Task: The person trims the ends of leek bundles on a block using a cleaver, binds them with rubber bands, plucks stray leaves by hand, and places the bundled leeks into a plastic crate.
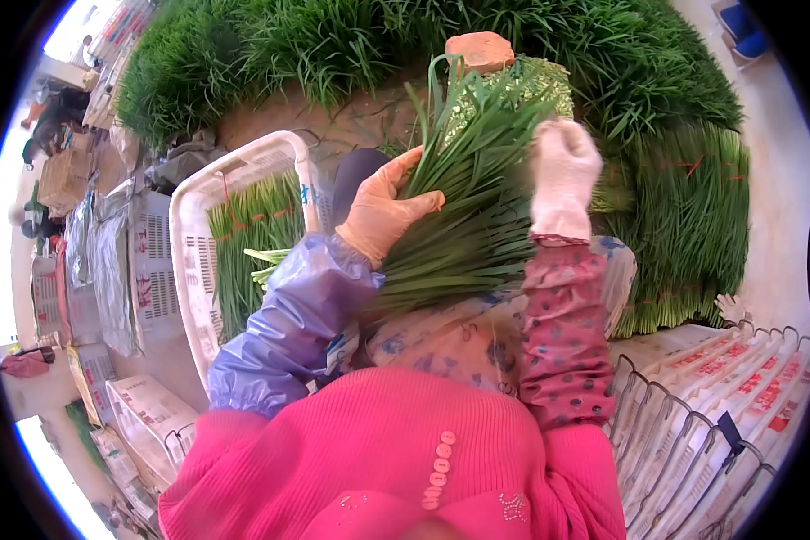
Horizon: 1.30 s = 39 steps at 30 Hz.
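A loose bunch of long green leaves (463, 229) lies across the lap, its tips pointing up and its leaves spread to the right. My left hand (389, 207), in an orange glove, is wrapped round the bunch's left side, thumb on top. At the bunch's right edge is my right hand (564, 162), in a pale knitted glove, curled closed and slightly blurred; whether anything is inside its fingers is hidden. Behind the bunch stands a speckled green-white block (549, 85) with an orange brick piece (481, 51) on it.
At the left, a white plastic basket (186, 261) holds tied green bundles (261, 225). Heaps of leaves (270, 40) fill the back, and tied bundles (693, 225) stand at the right. White crates with metal handles (720, 387) are at the lower right.
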Motion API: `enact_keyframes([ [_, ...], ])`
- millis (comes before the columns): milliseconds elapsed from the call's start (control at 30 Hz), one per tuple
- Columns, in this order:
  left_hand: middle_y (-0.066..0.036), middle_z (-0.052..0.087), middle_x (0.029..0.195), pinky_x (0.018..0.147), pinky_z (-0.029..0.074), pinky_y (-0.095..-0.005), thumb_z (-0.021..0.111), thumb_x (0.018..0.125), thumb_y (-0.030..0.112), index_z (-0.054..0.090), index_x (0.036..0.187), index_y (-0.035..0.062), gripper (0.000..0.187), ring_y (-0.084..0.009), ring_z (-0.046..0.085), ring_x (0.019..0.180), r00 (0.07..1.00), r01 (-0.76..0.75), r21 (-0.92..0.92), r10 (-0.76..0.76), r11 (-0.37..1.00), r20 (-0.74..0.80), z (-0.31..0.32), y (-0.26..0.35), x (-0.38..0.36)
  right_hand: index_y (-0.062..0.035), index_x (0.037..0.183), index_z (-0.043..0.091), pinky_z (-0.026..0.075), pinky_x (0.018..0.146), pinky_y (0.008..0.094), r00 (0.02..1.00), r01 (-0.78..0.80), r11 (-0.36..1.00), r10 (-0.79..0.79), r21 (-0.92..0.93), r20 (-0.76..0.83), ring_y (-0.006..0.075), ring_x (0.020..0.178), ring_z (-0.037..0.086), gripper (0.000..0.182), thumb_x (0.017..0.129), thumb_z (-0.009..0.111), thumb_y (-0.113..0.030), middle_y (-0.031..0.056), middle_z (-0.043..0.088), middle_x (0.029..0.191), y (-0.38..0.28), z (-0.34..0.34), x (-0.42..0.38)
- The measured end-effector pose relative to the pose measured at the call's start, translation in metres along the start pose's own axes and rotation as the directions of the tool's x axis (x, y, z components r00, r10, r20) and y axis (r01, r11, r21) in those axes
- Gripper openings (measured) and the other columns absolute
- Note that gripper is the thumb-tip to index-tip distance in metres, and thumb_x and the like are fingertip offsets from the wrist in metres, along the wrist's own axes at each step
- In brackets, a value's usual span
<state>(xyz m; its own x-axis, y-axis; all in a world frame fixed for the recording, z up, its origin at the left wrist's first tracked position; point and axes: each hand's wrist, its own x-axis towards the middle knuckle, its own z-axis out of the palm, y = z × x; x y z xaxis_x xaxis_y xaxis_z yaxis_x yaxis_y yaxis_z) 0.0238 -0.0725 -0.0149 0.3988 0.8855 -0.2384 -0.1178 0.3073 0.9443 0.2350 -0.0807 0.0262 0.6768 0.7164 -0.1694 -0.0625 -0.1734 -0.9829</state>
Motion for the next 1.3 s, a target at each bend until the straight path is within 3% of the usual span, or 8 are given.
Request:
enact_keyframes([
  [200, -0.008, 0.063, 0.129, 0.098, 0.049, -0.0286, 0.076, 0.081, -0.006, 0.048, 0.144, -0.0018, 0.069, -0.0141, 0.061, 0.112, 0.965, -0.246, 0.273, 0.260, 0.930, -0.016, 0.001, -0.010, 0.006, 0.0005, 0.099, 0.066, 0.046, 0.058, 0.0192, 0.820, 0.571, 0.818, -0.564, -0.066, 0.099, 0.0073, 0.068, 0.059, 0.009, 0.094, 0.061, -0.004, -0.0002, 0.064, 0.080, -0.034, -0.022, -0.019],
  [267, -0.009, 0.064, 0.129, 0.100, 0.048, -0.0283, 0.076, 0.081, -0.006, 0.047, 0.144, -0.0022, 0.069, -0.0146, 0.061, 0.113, 0.932, -0.325, 0.417, 0.362, 0.849, -0.009, -0.011, -0.017, 0.016, -0.0014, 0.103, 0.068, 0.051, 0.063, 0.0228, 0.820, 0.551, 0.817, -0.493, -0.168, 0.290, 0.0090, 0.074, 0.063, 0.013, 0.091, 0.063, -0.002, 0.0016, 0.066, 0.084, -0.038, -0.031, -0.037],
  [400, -0.012, 0.066, 0.121, 0.092, 0.054, -0.0268, 0.073, 0.082, -0.009, 0.046, 0.141, -0.0063, 0.065, -0.0164, 0.065, 0.105, 0.944, -0.229, 0.325, 0.291, 0.917, -0.156, -0.029, -0.002, 0.025, -0.0067, 0.124, 0.058, 0.046, 0.097, 0.0452, 0.408, 0.902, 0.267, -0.268, -0.339, 0.873, 0.0306, 0.109, 0.064, 0.063, 0.071, 0.082, -0.030, 0.0141, 0.067, 0.114, 0.037, -0.033, -0.077],
  [500, -0.013, 0.066, 0.118, 0.092, 0.055, -0.0288, 0.073, 0.081, -0.010, 0.045, 0.140, -0.0085, 0.065, -0.0182, 0.066, 0.104, 0.937, -0.203, 0.142, 0.235, 0.969, -0.258, -0.054, 0.000, 0.042, -0.0082, 0.112, 0.056, 0.045, 0.089, 0.0447, 0.435, 0.772, 0.330, 0.350, -0.544, 0.830, 0.0314, 0.103, 0.065, 0.048, 0.076, 0.077, -0.031, 0.0109, 0.068, 0.103, 0.064, -0.021, -0.106],
  [700, -0.011, 0.067, 0.116, 0.090, 0.055, -0.0295, 0.072, 0.085, -0.006, 0.050, 0.136, -0.0066, 0.056, -0.0163, 0.066, 0.100, 0.970, -0.116, 0.048, 0.124, 0.992, -0.210, -0.070, 0.001, 0.041, -0.0115, 0.107, 0.060, 0.045, 0.090, 0.0412, 0.531, 0.838, 0.190, -0.070, -0.511, 0.844, 0.0269, 0.112, 0.060, 0.053, 0.063, 0.085, -0.029, 0.0079, 0.063, 0.111, 0.052, -0.022, -0.108],
  [800, -0.009, 0.068, 0.114, 0.090, 0.055, -0.0293, 0.070, 0.087, -0.003, 0.055, 0.133, -0.0035, 0.048, -0.0157, 0.067, 0.097, 0.997, -0.073, -0.076, 0.071, 0.994, -0.026, -0.078, -0.003, 0.042, -0.0103, 0.123, 0.058, 0.043, 0.098, 0.0416, 0.272, 0.962, 0.159, -0.483, -0.222, 0.832, 0.0272, 0.124, 0.052, 0.072, 0.059, 0.087, -0.025, 0.0076, 0.055, 0.129, 0.024, -0.013, -0.092],
  [1000, -0.013, 0.069, 0.115, 0.087, 0.059, -0.0356, 0.059, 0.091, -0.007, 0.056, 0.131, -0.0009, 0.040, -0.0212, 0.069, 0.098, 0.999, -0.036, -0.222, 0.031, 0.974, -0.027, -0.081, -0.003, 0.042, -0.0066, 0.130, 0.051, 0.053, 0.091, 0.0440, 0.495, 0.809, 0.320, 0.083, -0.493, 0.865, 0.0348, 0.111, 0.060, 0.075, 0.068, 0.086, -0.029, 0.0148, 0.057, 0.125, 0.028, 0.013, -0.078],
  [1300, -0.014, 0.069, 0.114, 0.087, 0.058, -0.0350, 0.064, 0.090, -0.004, 0.053, 0.135, -0.0005, 0.046, -0.0210, 0.068, 0.097, 0.999, 0.001, -0.156, -0.006, 0.988, -0.034, -0.083, 0.001, 0.044, -0.0084, 0.130, 0.045, 0.054, 0.084, 0.0467, 0.520, 0.797, 0.377, -0.031, -0.472, 0.853, 0.0376, 0.104, 0.065, 0.075, 0.071, 0.085, -0.031, 0.0183, 0.058, 0.125, 0.036, 0.002, -0.082],
])
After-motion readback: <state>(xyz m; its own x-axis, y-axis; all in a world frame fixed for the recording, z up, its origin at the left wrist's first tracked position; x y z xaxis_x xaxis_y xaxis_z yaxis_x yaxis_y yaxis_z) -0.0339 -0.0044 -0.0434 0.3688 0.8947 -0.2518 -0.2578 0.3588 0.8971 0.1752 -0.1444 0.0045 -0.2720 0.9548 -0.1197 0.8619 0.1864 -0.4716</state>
